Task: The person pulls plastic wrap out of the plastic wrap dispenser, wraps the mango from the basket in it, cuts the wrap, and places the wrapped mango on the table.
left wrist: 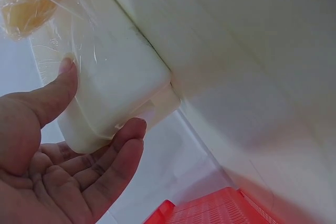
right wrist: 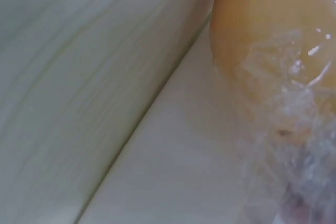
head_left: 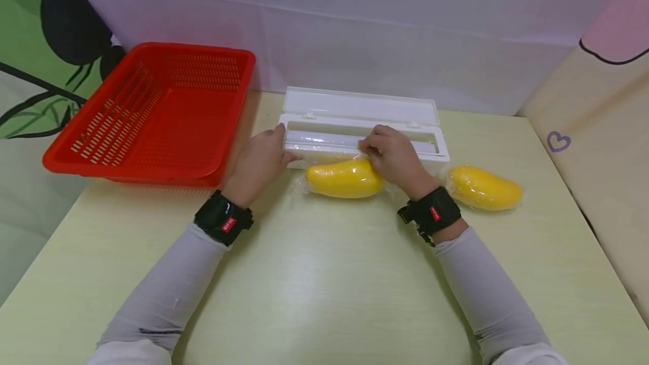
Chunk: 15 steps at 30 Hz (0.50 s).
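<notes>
A white cling film dispenser (head_left: 360, 107) lies on the table with its lid raised and a roll of cling film (head_left: 321, 138) inside. My left hand (head_left: 261, 159) grips its left end. In the left wrist view, the thumb presses film on one face of the dispenser, the other fingers around its end. Along the front edge, my right hand (head_left: 392, 154) pinches a small greenish slider (head_left: 361, 144) with curled fingers. Just in front lies a yellow mango (head_left: 342, 179) in clear film, its right end under that hand. The right wrist view shows wrapped mango (right wrist: 262, 40) close up, fingers mostly hidden.
Another film-wrapped mango (head_left: 484, 187) rests to the right of the dispenser. At the left stands a red plastic basket (head_left: 187, 123) with slotted walls. A cloth backdrop (head_left: 355, 44) rises behind the table (head_left: 314, 286).
</notes>
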Motion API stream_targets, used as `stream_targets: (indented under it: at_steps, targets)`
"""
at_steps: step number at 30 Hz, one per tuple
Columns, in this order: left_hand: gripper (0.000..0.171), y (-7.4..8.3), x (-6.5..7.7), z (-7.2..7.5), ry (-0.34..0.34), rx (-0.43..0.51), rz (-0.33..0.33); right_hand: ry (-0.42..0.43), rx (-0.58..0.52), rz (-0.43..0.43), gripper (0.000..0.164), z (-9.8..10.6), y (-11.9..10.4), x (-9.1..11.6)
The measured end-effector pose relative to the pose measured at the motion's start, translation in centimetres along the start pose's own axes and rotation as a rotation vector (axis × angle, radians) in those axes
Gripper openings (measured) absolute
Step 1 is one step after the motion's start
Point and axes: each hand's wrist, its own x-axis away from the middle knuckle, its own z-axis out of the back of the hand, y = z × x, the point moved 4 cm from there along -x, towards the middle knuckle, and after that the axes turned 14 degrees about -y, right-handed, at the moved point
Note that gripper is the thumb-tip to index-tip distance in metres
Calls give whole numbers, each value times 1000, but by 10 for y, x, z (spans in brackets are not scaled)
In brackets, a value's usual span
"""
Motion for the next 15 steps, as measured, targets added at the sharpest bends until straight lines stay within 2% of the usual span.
stream_targets:
  at_steps: [6,15]
  targets:
    - [58,-1,1,0,8,-11,-8,-7,8,21,9,-7,-9,-11]
    - [64,1,1,1,-1,-11,4,-72,27,-2,11,-15,-25,-27]
